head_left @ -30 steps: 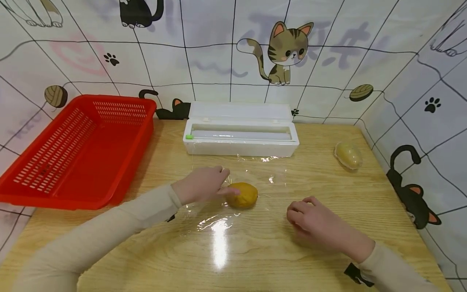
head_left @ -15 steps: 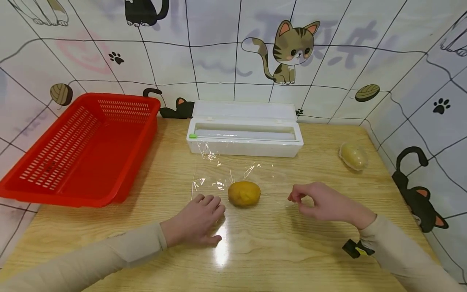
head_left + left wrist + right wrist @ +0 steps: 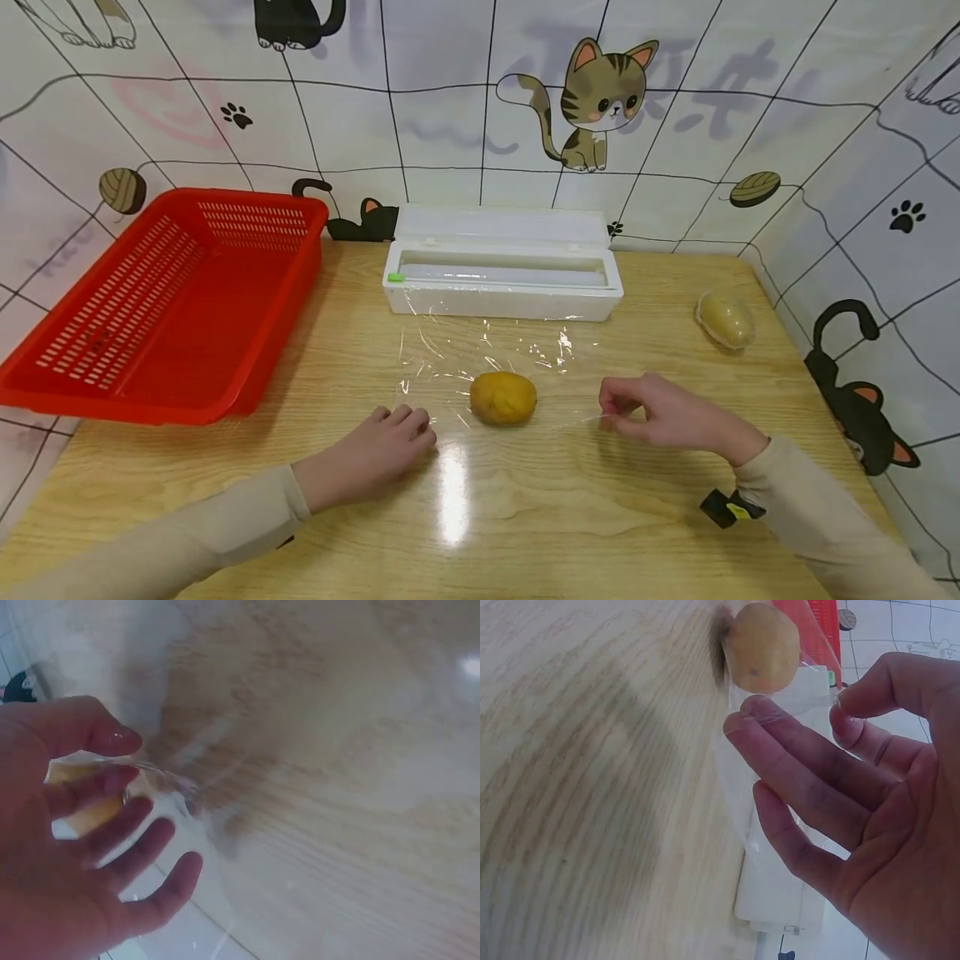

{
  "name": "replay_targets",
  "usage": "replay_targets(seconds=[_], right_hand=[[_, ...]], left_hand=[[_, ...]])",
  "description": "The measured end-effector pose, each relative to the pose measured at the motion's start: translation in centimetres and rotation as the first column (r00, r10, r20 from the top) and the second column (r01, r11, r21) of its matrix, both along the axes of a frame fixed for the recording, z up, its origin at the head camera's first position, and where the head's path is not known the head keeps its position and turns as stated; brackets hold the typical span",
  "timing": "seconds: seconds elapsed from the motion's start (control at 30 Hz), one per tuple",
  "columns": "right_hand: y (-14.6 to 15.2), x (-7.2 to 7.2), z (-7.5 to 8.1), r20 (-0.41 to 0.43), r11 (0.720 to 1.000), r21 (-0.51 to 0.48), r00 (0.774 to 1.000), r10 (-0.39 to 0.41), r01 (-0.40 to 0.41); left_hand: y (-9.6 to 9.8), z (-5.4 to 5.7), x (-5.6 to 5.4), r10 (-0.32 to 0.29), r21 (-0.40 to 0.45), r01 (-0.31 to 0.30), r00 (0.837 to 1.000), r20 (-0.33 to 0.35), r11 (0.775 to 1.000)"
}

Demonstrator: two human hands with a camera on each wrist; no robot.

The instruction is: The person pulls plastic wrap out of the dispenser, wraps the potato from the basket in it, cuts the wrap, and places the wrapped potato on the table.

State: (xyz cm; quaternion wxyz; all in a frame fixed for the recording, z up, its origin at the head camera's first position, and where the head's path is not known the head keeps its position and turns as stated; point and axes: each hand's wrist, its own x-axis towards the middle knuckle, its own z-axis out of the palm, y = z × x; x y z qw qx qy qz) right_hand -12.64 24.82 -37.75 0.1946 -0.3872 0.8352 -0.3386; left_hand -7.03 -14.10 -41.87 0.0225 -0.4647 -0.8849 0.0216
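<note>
A yellow-orange oval fruit (image 3: 503, 398) lies on clear cling film (image 3: 442, 346), which stretches toward me from a white cling film dispenser (image 3: 502, 303). To the left of the fruit, my left hand (image 3: 371, 454) pinches the film's near edge between thumb and index finger, seen in the left wrist view. On the other side, my right hand (image 3: 667, 417) pinches the near right part of the film with thumb and index finger; its other fingers (image 3: 802, 772) extend loosely in the right wrist view. The film edge is drawn thin and slightly raised toward the right hand.
A red slotted basket (image 3: 247, 333) stands on the left of the wooden table (image 3: 570, 533). Another yellow fruit (image 3: 724, 320), wrapped in clear film, lies at the back right. Cat-patterned sheeting (image 3: 435, 125) lines the back and right side.
My left hand has left the fruit, moving toward me and left, and now pinches the film. The right hand has taken hold of the film's near right part. The fruit has barely moved.
</note>
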Motion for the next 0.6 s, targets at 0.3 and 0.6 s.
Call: replay_targets(seconds=[0.3, 0.6], right_hand=[[0.3, 0.2, -0.5, 0.109, 0.998, -0.066, 0.994, 0.007, 0.0], [1.4, -0.7, -1.6, 0.255, 0.973, -0.23, 0.965, 0.067, -0.007]], left_hand=[[-1.7, 0.8, -1.1, -0.012, 0.143, -0.034, 0.951, 0.308, 0.989], [-3.3, 0.0, -3.8, -0.113, 0.428, -0.22, 0.771, 0.627, 0.876]])
